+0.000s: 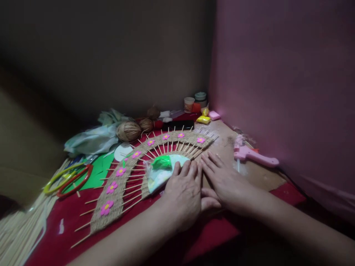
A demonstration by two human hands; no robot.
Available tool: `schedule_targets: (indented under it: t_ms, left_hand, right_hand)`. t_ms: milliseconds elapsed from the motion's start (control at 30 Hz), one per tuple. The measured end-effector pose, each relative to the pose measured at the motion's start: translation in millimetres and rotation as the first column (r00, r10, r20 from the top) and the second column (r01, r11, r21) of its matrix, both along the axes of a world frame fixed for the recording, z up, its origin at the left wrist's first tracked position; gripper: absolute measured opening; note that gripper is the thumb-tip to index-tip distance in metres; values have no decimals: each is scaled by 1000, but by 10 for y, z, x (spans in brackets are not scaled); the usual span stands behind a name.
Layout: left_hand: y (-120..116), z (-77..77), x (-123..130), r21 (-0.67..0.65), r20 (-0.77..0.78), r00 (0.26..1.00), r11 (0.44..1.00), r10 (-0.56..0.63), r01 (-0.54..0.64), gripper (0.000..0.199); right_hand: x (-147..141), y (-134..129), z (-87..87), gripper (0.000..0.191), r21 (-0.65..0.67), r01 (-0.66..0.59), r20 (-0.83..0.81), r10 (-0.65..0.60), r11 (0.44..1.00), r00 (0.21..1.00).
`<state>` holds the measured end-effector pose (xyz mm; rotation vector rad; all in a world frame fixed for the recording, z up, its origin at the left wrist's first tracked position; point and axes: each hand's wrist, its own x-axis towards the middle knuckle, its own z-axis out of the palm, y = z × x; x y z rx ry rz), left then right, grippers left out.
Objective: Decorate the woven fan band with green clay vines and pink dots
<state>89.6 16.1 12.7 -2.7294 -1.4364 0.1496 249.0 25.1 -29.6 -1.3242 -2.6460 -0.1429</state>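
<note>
A half-round fan (111,201) of thin sticks woven with brown twine lies in front of me, with pink, yellow-centred flowers along its outer band. On its inner half-circle sits a patterned piece (155,183) in pale blue and white, topped by a small clear packet of green clay-like stuff (162,162). My left hand (183,190) lies over the lower right of that inner part, fingers stretched forward. Beside it, my right hand (226,184) rests flat on the brown board (264,180), fingers extended. The thumbs come close together; anything beneath the palms is hidden.
A pink glue gun (256,156) stands on the right. Left are scissors with red and yellow handles (74,181), green sheets (97,171) and a bundle of sticks (24,229). Behind are twine balls (129,131), a dark phone (179,125), a paper cup (189,105) and yellow packets (203,119).
</note>
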Motion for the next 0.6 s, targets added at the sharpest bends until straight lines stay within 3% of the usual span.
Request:
schedule_targets:
  t_ms: [233,467,600]
  left_hand:
    - [-149,-126,26,-34,-26,996,996,-87,86,95]
    - [103,-178,34,86,-25,997,993,-74,76,86]
    - [-79,-194,9,0,-54,992,994,-113,113,95]
  right_hand:
    - [115,-229,-55,70,104,-58,-49,63,993,997]
    - [44,54,40,66,46,-50,-25,51,998,998]
    - [74,-180,-47,68,96,-30,-51,35,995,998]
